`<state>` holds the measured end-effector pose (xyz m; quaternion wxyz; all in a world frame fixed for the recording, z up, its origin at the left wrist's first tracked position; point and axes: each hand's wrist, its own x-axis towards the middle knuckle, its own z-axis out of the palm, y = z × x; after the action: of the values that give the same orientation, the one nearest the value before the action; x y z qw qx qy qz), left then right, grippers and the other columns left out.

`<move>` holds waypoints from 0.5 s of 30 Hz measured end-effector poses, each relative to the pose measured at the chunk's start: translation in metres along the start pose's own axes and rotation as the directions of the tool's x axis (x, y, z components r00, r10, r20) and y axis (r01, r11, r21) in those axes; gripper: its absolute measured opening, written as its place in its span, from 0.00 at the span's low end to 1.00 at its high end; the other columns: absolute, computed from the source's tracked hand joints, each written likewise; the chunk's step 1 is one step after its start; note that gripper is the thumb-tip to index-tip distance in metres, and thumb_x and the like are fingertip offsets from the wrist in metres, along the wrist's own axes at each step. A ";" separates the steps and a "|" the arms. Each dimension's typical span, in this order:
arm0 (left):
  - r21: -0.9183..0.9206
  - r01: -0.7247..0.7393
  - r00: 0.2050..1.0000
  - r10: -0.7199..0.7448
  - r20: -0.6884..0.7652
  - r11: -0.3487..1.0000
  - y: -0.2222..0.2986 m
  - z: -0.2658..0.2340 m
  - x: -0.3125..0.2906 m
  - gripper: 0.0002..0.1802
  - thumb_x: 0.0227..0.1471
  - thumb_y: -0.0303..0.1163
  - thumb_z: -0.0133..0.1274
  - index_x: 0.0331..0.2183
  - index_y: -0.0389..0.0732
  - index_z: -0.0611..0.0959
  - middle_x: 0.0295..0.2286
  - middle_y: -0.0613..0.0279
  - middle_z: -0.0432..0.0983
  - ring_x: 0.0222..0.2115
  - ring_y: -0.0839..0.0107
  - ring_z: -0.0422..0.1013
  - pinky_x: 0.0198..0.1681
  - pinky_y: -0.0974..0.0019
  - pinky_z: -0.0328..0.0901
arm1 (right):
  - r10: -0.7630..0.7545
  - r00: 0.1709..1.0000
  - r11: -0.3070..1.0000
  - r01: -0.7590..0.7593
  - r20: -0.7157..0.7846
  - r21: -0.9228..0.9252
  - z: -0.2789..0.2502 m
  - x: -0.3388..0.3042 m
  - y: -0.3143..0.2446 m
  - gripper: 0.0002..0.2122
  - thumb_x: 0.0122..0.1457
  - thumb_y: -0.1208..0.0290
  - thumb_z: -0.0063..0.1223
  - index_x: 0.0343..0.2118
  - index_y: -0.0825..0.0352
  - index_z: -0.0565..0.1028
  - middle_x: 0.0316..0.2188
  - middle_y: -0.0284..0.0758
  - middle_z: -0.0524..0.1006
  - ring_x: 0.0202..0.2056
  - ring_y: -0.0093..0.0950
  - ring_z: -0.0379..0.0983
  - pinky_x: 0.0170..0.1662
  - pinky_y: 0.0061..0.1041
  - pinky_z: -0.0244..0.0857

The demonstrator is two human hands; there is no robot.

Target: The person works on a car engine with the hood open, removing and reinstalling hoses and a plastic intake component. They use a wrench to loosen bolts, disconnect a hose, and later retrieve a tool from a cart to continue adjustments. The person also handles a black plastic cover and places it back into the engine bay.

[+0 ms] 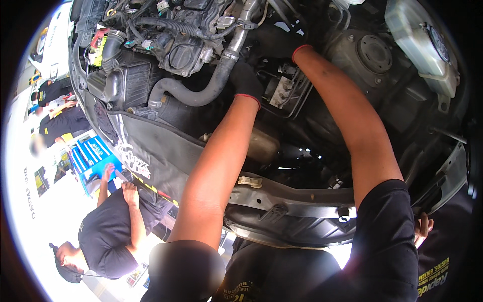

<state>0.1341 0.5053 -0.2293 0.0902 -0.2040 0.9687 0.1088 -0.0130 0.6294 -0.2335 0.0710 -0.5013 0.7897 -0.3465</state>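
Both my arms reach down into a car's engine bay. My left hand (245, 78), in a black glove with a red cuff, is beside a thick grey hose (204, 94) and below its metal pipe (244, 32). Deeper in, my right hand (283, 42), gloved the same way, lies in dark shadow behind a metal block with thin pipes (283, 93). The fingers of both hands are lost in the dark, so what they touch or hold cannot be made out.
A round strut mount (375, 54) and a translucent reservoir (420, 38) stand at right. The engine (183, 53) and black air box (128, 80) fill the upper left. The front body panel (297, 194) crosses below my arms. A person (108, 229) stands at left, near a blue tool cabinet (95, 156). Another person's hand (423, 229) rests at the right edge.
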 end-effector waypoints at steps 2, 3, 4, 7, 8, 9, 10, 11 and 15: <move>-0.043 0.006 0.999 -0.008 -0.032 0.999 0.001 0.002 0.000 0.34 0.48 0.26 0.71 0.57 0.36 0.80 0.53 0.44 0.80 0.57 0.48 0.76 0.60 0.56 0.71 | 0.006 1.000 0.999 -0.006 0.020 0.042 -0.005 -0.001 -0.003 0.15 0.58 0.68 0.67 0.47 0.66 0.81 0.39 0.46 0.84 0.45 0.45 0.82 0.51 0.44 0.74; -0.012 -0.005 1.000 0.005 -0.020 1.000 0.005 0.003 0.001 0.33 0.48 0.26 0.70 0.57 0.36 0.80 0.53 0.44 0.80 0.57 0.48 0.76 0.60 0.56 0.71 | 0.026 1.000 0.998 -0.027 0.016 0.054 -0.002 -0.003 0.006 0.15 0.58 0.68 0.66 0.46 0.66 0.82 0.38 0.46 0.84 0.45 0.45 0.82 0.51 0.44 0.74; 0.019 -0.019 1.000 0.019 -0.007 1.000 0.009 0.005 0.003 0.32 0.49 0.26 0.70 0.56 0.36 0.80 0.53 0.44 0.80 0.57 0.49 0.76 0.60 0.56 0.71 | 0.048 0.999 0.997 -0.048 0.011 0.065 0.002 -0.004 0.015 0.14 0.58 0.68 0.66 0.46 0.66 0.82 0.38 0.46 0.84 0.44 0.45 0.82 0.51 0.44 0.74; -0.159 -0.095 0.990 0.078 -0.114 0.983 -0.020 0.027 0.014 0.29 0.51 0.24 0.69 0.56 0.37 0.81 0.53 0.45 0.80 0.57 0.50 0.76 0.59 0.56 0.71 | 0.054 0.999 0.996 -0.054 -0.006 0.065 0.004 0.000 0.012 0.16 0.57 0.72 0.64 0.49 0.61 0.83 0.41 0.44 0.85 0.45 0.42 0.83 0.52 0.41 0.75; -0.450 -0.041 0.992 -0.019 -0.128 0.892 -0.024 0.036 0.017 0.29 0.51 0.24 0.68 0.56 0.37 0.82 0.53 0.46 0.81 0.57 0.51 0.76 0.59 0.56 0.71 | 0.050 0.999 0.997 -0.050 -0.010 0.057 0.005 0.001 0.007 0.18 0.57 0.74 0.63 0.51 0.58 0.84 0.42 0.43 0.86 0.45 0.40 0.84 0.52 0.39 0.76; -0.700 0.010 0.987 -0.120 -0.109 0.714 -0.023 0.043 0.019 0.29 0.51 0.23 0.68 0.56 0.38 0.82 0.53 0.46 0.81 0.56 0.51 0.77 0.58 0.56 0.71 | 0.047 0.999 0.997 -0.047 0.013 0.058 0.003 0.003 -0.002 0.18 0.57 0.74 0.63 0.51 0.59 0.84 0.42 0.44 0.85 0.45 0.40 0.84 0.52 0.39 0.76; -0.810 0.040 0.983 -0.168 -0.073 0.585 -0.029 0.048 0.018 0.28 0.52 0.23 0.68 0.56 0.38 0.82 0.53 0.46 0.81 0.56 0.51 0.77 0.58 0.56 0.71 | 0.041 0.998 0.997 -0.043 0.036 0.059 -0.002 0.006 -0.011 0.18 0.57 0.74 0.63 0.52 0.59 0.84 0.42 0.44 0.85 0.45 0.40 0.84 0.52 0.39 0.76; -0.898 0.057 0.982 -0.189 -0.030 0.436 -0.020 0.048 0.020 0.28 0.52 0.23 0.68 0.56 0.38 0.82 0.53 0.46 0.81 0.56 0.52 0.77 0.58 0.56 0.71 | 0.060 0.997 0.997 -0.062 0.050 0.047 -0.008 0.001 -0.009 0.18 0.57 0.74 0.62 0.52 0.59 0.83 0.42 0.44 0.85 0.45 0.40 0.84 0.52 0.39 0.76; -0.671 0.124 0.989 -0.146 0.024 0.731 -0.025 0.043 0.028 0.23 0.56 0.23 0.64 0.55 0.38 0.83 0.52 0.46 0.82 0.55 0.53 0.77 0.57 0.56 0.71 | 0.119 0.986 0.993 -0.121 0.114 0.008 -0.006 0.004 0.001 0.19 0.57 0.74 0.64 0.53 0.60 0.82 0.43 0.44 0.85 0.46 0.39 0.83 0.52 0.39 0.75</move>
<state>0.1251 0.4833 -0.2809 0.0038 -0.2939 0.8485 0.4400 -0.0181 0.6295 -0.2283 0.1402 -0.4710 0.8107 -0.3183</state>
